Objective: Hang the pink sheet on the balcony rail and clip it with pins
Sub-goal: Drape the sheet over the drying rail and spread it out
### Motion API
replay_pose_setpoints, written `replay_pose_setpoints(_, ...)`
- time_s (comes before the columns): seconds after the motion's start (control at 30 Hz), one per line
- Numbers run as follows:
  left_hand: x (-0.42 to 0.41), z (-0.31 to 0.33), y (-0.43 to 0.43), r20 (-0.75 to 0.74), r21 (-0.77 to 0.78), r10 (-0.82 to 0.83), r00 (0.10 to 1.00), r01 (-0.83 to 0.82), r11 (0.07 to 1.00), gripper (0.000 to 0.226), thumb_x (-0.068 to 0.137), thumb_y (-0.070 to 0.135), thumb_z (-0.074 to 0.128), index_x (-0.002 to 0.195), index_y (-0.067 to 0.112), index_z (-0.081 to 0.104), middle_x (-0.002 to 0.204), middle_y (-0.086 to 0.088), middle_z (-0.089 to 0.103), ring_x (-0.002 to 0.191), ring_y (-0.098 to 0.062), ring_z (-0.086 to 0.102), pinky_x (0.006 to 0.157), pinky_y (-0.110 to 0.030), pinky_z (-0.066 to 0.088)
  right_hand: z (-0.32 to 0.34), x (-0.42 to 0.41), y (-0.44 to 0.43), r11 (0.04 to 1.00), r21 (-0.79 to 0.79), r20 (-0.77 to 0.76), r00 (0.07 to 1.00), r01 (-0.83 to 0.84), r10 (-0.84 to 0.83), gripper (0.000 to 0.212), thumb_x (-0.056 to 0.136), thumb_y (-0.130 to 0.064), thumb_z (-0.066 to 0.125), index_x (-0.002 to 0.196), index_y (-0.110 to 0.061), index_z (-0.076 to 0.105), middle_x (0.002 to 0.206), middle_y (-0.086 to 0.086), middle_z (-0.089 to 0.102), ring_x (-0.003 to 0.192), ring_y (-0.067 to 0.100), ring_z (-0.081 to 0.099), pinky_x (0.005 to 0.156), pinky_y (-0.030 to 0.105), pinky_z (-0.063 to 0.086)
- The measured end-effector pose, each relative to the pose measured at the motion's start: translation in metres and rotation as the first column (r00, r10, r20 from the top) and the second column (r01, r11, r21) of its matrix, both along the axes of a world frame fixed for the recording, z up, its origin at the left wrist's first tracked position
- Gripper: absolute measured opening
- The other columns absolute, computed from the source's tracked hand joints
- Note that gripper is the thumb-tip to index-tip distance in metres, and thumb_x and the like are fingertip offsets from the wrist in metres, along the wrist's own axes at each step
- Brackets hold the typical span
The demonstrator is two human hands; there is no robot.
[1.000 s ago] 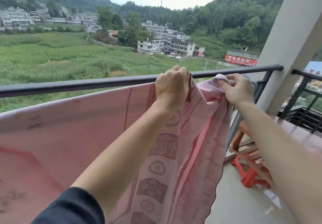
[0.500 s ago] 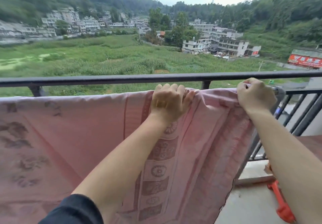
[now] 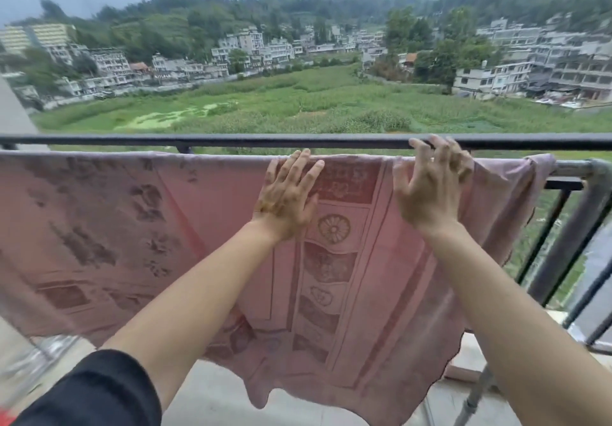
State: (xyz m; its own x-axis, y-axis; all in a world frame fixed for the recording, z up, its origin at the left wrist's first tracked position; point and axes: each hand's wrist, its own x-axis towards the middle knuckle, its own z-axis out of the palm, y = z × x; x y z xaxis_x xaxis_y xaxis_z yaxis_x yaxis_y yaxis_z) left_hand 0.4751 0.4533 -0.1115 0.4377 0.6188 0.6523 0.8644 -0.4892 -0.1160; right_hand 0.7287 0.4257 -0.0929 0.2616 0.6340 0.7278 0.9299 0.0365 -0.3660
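Note:
The pink sheet [image 3: 116, 227] with a darker patterned border hangs spread out over a grey bar [image 3: 573, 169] just below the black balcony rail [image 3: 231, 141]. Its lower edge dangles above the floor. My left hand [image 3: 288, 197] lies flat against the sheet near its top edge, fingers straight. My right hand [image 3: 430, 187] is to the right of it with fingers spread and loosely bent, fingertips up by the black rail, and it grips nothing. No pins are in view.
Black balusters [image 3: 543, 237] and a thick grey post [image 3: 583, 227] stand at the right end of the rail. A pale wall [image 3: 13, 111] closes the left side. Concrete floor [image 3: 215, 392] lies below the sheet. Beyond the rail are fields and buildings far below.
Both hands have let go of the bunched top edge. The sheet now lies spread flat along the bar. The view has swung to the left.

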Motion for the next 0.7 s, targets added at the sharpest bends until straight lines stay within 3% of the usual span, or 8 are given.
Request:
replay_pose_setpoints(0.07, -0.031, 0.003, 0.0, 0.052, -0.07, 0.139, 0.989, -0.135, 0.988, 0.06, 0.094, 0.033, 0.047, 0.151, 0.021, 0.032, 0.16, -0.012, 0.023, 0.148, -0.028, 0.019, 0.12, -0.052, 0.01, -0.001, -0.035, 0.004, 0.995, -0.013, 0.114, 0.988, -0.102, 0.102, 0.049, 0.097, -0.047, 0.046, 0.135, -0.017, 0.053, 0.144, 0.012, 0.044, 0.139, 0.031, 0.034, 0.117, 0.051, 0.017)
replay_pose_setpoints(0.2, -0.095, 0.0, 0.001, 0.182, -0.237, 0.381, 0.907, -0.335, 0.912, 0.065, 0.095, 0.036, 0.046, 0.154, 0.022, 0.021, 0.163, -0.009, 0.01, 0.15, -0.025, 0.009, 0.12, -0.049, 0.009, 0.002, -0.099, 0.011, 0.964, -0.108, 0.186, 0.947, -0.244, 0.261, 0.056, 0.096, -0.048, 0.049, 0.142, -0.017, 0.049, 0.146, 0.012, 0.047, 0.137, 0.031, 0.039, 0.117, 0.05, 0.017)
replay_pose_setpoints(0.37, -0.194, -0.012, 0.008, 0.245, -0.504, 0.673, 0.698, -0.501, 0.703, 0.076, 0.094, 0.039, 0.048, 0.156, 0.021, 0.008, 0.164, -0.008, -0.003, 0.149, -0.028, 0.009, 0.117, -0.046, 0.015, 0.007, -0.174, 0.026, 0.933, -0.168, 0.319, 0.878, -0.319, 0.357, 0.058, 0.095, -0.05, 0.052, 0.144, -0.018, 0.049, 0.143, 0.012, 0.052, 0.132, 0.031, 0.047, 0.116, 0.051, 0.025)
replay_pose_setpoints(0.47, -0.251, -0.021, 0.007, 0.303, -0.66, 0.765, 0.569, -0.454, 0.599, 0.079, 0.097, 0.04, 0.047, 0.156, 0.019, -0.001, 0.164, -0.008, -0.008, 0.15, -0.03, 0.004, 0.117, -0.046, 0.016, 0.001, -0.221, 0.039, 0.92, -0.17, 0.387, 0.835, -0.353, 0.392, 0.066, 0.091, -0.054, 0.055, 0.146, -0.018, 0.046, 0.146, 0.015, 0.047, 0.135, 0.034, 0.043, 0.117, 0.052, 0.024)
replay_pose_setpoints(0.57, -0.295, -0.025, 0.014, 0.405, -0.725, 0.79, 0.46, -0.365, 0.584, 0.084, 0.096, 0.04, 0.051, 0.156, 0.017, -0.003, 0.164, -0.011, -0.006, 0.15, -0.033, 0.006, 0.118, -0.047, 0.015, -0.01, -0.27, 0.051, 0.913, -0.202, 0.4, 0.821, -0.355, 0.408, 0.079, 0.087, -0.059, 0.057, 0.152, -0.019, 0.034, 0.156, 0.018, 0.031, 0.146, 0.035, 0.026, 0.121, 0.054, 0.01)
replay_pose_setpoints(0.63, -0.316, -0.025, 0.024, 0.448, -0.73, 0.793, 0.414, -0.342, 0.591, 0.087, 0.095, 0.036, 0.055, 0.156, 0.016, -0.004, 0.164, -0.013, -0.004, 0.15, -0.035, 0.006, 0.118, -0.047, 0.015, -0.018, -0.298, 0.059, 0.915, -0.161, 0.398, 0.824, -0.37, 0.403, 0.079, 0.085, -0.055, 0.059, 0.151, -0.019, 0.037, 0.155, 0.019, 0.029, 0.146, 0.037, 0.023, 0.12, 0.054, 0.004)
replay_pose_setpoints(0.7, -0.331, -0.026, 0.037, 0.49, -0.732, 0.783, 0.384, -0.307, 0.608, 0.092, 0.093, 0.036, 0.059, 0.156, 0.015, -0.005, 0.164, -0.013, -0.002, 0.15, -0.034, 0.005, 0.118, -0.046, 0.014, -0.03, -0.322, 0.065, 0.9, -0.067, 0.431, 0.801, -0.431, 0.416, 0.063, 0.083, -0.049, 0.064, 0.137, -0.017, 0.053, 0.137, 0.017, 0.046, 0.131, 0.038, 0.042, 0.111, 0.054, 0.025)
